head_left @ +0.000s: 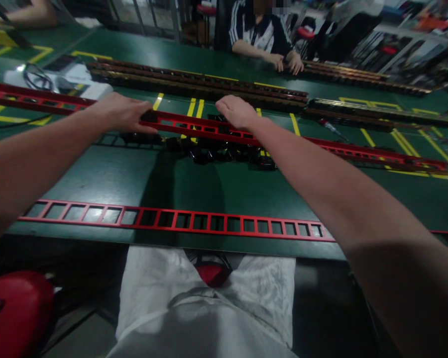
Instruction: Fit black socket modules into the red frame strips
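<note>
My left hand point(121, 112) lies palm down on a long red slotted rail point(194, 125) that crosses the green table, its fingers closed over the rail's edge. My right hand point(237, 111) rests on the same rail further right, fingers curled down behind it. Just in front of that rail lies a heap of small black parts point(216, 151). A second red rail with empty slots point(179, 220) runs along the table's near edge, below both forearms.
Dark filled rails point(197, 85) lie in rows at the back of the green table point(142, 174). A person in a striped top point(259, 35) sits opposite with hands on another rail. White items and a cable point(37, 79) sit far left. A red stool point(17, 308) stands lower left.
</note>
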A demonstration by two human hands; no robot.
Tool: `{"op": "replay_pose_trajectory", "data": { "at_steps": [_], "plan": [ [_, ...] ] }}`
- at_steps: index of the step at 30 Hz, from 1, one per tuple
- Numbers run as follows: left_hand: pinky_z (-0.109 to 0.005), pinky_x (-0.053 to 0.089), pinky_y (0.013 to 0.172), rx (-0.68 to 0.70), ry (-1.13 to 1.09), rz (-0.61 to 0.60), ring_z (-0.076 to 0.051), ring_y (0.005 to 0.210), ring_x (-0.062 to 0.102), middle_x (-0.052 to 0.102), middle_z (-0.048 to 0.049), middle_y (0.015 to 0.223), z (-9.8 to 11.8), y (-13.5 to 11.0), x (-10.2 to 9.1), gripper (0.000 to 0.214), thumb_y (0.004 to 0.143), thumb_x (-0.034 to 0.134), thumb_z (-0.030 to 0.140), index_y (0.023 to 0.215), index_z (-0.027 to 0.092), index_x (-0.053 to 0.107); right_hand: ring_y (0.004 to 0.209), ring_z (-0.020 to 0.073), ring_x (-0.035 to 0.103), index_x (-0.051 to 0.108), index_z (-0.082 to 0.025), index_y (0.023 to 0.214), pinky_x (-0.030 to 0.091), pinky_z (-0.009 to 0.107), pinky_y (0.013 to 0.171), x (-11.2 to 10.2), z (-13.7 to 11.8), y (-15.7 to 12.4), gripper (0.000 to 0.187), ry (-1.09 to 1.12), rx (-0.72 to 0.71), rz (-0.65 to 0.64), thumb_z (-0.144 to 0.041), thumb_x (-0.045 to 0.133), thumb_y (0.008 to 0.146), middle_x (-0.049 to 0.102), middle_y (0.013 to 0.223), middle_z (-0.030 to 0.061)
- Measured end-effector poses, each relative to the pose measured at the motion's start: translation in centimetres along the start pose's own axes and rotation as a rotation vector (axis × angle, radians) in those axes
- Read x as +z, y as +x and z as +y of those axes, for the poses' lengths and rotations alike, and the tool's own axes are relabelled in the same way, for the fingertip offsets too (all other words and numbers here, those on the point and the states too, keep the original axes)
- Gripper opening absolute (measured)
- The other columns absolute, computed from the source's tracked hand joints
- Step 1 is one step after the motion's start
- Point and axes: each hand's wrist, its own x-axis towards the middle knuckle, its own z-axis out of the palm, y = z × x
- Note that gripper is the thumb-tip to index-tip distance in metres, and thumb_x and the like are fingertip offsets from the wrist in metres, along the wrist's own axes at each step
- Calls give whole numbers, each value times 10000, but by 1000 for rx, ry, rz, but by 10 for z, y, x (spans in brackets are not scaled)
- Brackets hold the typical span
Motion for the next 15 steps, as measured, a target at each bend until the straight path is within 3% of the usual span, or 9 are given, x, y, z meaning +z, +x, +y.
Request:
{"op": "replay_pose_trajectory", "data": {
  "at_steps": [4, 10, 15],
  "plan": [
    [-477, 415, 1018, 17, 65, -37, -342, 1138, 622, 629, -166, 1304, 9, -3, -8, 833, 915, 391, 781, 1351, 83, 519, 1211, 329, 556, 628, -213, 1292, 459, 496, 992, 4, -25, 7, 640, 6, -32, -131, -643, 239, 1022, 594, 1389, 123],
    [-460, 425, 1002, 10, 77, 0, -336, 1133, 625, 623, -160, 1317, 9, -5, -7, 835, 911, 383, 790, 1361, 100, 516, 1219, 336, 554, 581, -194, 1321, 448, 516, 1002, 1, -47, 23, 646, 70, -46, -19, -607, 172, 1038, 564, 1428, 141],
    [-431, 432, 980, 36, 80, -27, -312, 1073, 642, 640, -141, 1286, 8, -6, -6, 829, 891, 402, 793, 1364, 123, 516, 1149, 333, 596, 622, -185, 1282, 486, 483, 956, 5, -56, 19, 641, 65, -62, -147, -629, 239, 1025, 633, 1335, 151]
  ]
}}
